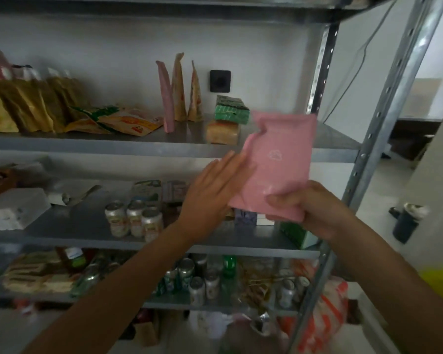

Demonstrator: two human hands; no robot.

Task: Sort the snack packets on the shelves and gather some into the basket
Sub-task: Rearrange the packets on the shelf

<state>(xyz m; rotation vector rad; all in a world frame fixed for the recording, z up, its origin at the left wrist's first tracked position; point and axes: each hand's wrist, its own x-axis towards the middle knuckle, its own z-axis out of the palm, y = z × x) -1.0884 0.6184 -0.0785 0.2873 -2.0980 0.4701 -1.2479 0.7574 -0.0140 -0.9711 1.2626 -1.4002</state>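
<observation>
— What was hidden?
— The lower corner of the pink packet (279,164) was covered by the right hand (304,208). The boxes (244,217) on the middle shelf (82,226) were partly masked by the left hand (210,190).
— And what could not be read?
— The labels on the cans (134,218) were blurred.

I see the packet (279,164) in plain soft pink, with a faint white cloud-like mark on it. The shelves (113,144) are dull grey metal. On the upper one, the stacked packs (230,109) are green with pale print, and the lower pack (222,133) under them is yellow-orange. One standing pouch (166,98) is pink, and the two beside it are tan. The cans (134,221) are silver-white with red and yellow labels. The bag (327,315) has orange and white stripes.
</observation>
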